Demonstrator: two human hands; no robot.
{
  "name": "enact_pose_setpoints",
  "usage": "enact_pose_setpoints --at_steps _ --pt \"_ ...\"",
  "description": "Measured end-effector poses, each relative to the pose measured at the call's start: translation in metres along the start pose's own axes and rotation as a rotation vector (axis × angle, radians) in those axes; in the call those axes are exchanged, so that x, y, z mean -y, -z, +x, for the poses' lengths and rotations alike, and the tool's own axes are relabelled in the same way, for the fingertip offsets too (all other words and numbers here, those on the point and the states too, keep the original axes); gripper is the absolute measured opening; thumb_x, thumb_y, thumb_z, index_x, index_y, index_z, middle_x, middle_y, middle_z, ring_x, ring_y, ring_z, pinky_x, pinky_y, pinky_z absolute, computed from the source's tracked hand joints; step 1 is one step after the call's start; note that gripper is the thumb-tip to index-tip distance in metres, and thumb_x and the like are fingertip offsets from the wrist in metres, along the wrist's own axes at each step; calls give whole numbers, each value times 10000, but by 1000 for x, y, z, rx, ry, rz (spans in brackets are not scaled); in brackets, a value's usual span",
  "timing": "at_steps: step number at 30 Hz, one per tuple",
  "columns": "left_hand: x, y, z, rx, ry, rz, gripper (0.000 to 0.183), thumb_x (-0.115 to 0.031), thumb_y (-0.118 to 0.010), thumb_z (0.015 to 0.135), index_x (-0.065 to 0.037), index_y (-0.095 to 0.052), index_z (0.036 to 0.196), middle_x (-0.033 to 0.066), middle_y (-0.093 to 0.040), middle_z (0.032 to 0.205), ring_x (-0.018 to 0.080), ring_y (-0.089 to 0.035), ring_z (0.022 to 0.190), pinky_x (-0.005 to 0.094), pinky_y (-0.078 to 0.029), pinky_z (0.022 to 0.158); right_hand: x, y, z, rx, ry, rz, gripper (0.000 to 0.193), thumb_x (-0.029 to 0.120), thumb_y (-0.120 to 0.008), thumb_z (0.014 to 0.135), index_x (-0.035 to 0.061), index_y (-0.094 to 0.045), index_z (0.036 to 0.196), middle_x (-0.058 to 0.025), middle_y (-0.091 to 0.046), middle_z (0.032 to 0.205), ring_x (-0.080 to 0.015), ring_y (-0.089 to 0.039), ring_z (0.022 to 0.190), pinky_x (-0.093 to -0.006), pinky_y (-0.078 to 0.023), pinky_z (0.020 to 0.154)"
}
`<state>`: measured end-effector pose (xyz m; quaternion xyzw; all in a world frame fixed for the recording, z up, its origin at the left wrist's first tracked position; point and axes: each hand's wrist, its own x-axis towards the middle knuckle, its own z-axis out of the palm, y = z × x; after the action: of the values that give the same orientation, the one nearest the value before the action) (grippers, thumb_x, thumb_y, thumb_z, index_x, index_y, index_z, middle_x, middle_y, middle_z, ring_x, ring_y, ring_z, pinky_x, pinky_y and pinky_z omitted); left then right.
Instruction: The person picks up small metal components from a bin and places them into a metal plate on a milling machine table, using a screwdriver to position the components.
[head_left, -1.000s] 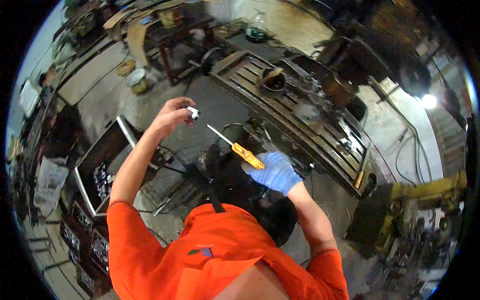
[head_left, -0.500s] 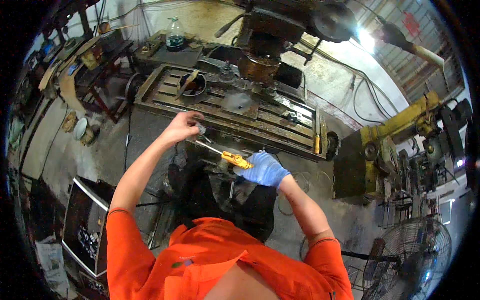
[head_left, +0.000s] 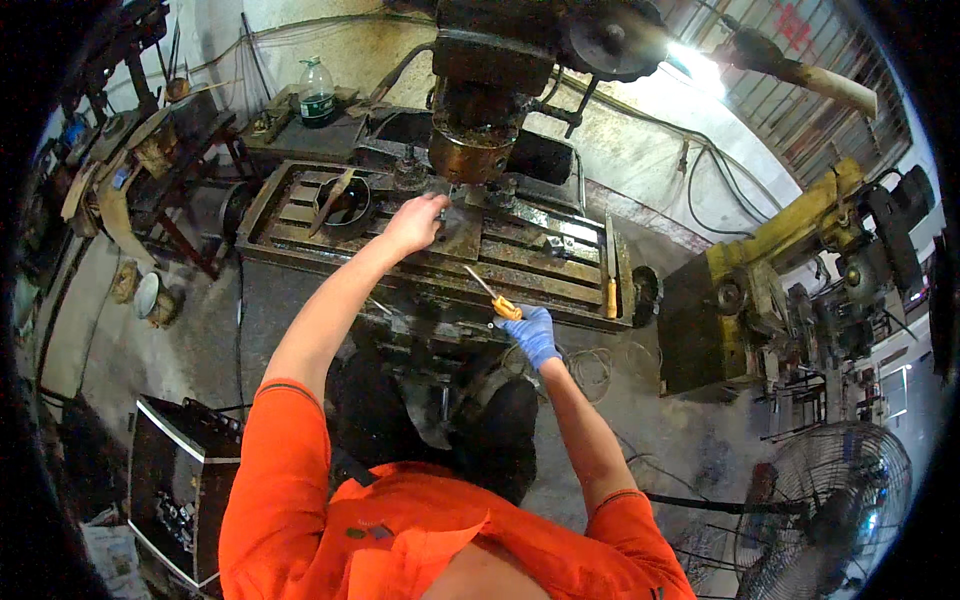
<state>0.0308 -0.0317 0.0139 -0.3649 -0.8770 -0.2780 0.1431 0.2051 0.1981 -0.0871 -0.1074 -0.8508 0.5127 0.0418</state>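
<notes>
My bare left hand reaches over the milling machine's slotted table, just below and left of the spindle head. Its fingers are closed around something small that I cannot make out; part of it looks like dark metal. My right hand, in a blue glove, grips a yellow air blow gun in front of the table edge. Its thin metal nozzle points up and left toward the table. A flat metal plate lies on the table beside my left hand.
On the table's left stands a dark pot with a brush lying across it. A yellow-handled tool lies at the right end. Behind is a plastic bottle. A yellow machine and a floor fan stand at right, an open drawer at lower left.
My left hand has moved forward and right, from in front of the table to over it, under the spindle. My right hand has shifted slightly right, and the blow gun now points more steeply forward.
</notes>
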Motion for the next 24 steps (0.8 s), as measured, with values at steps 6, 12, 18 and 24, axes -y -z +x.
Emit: enact_pose_setpoints --at_steps 6,12,18,24 --pt "2 6 -12 38 58 282 240 -139 -589 716 -66 -566 943 145 -592 834 320 -578 814 429 -452 740 55 0 -34 -103 -42 -301 401 274 -722 683 -33 -630 922 -147 -657 812 -170 -634 752 -282 -476 673" --pt "10 -24 14 -102 39 160 184 -180 -588 734 -64 -581 877 145 -595 824 322 -593 744 438 -473 639 46 43 -70 -149 119 -282 344 246 -703 713 -32 -640 906 -148 -658 840 -172 -633 752 -279 -483 673" --pt "-5 -34 27 -122 285 212 291 -243 -615 747 -27 -562 934 164 -613 833 342 -605 729 430 -484 624 65 95 -90 -211 50 -248 318 249 -690 725 -8 -648 908 -137 -660 823 -184 -636 737 -293 -490 681" --pt "-1 -28 28 -143 489 190 385 -287 -647 720 -42 -523 990 173 -620 723 332 -620 723 436 -494 613 208 191 -60 -495 476 -208 230 76 -640 731 0 -641 949 -59 -642 828 -107 -553 753 -257 -456 680"
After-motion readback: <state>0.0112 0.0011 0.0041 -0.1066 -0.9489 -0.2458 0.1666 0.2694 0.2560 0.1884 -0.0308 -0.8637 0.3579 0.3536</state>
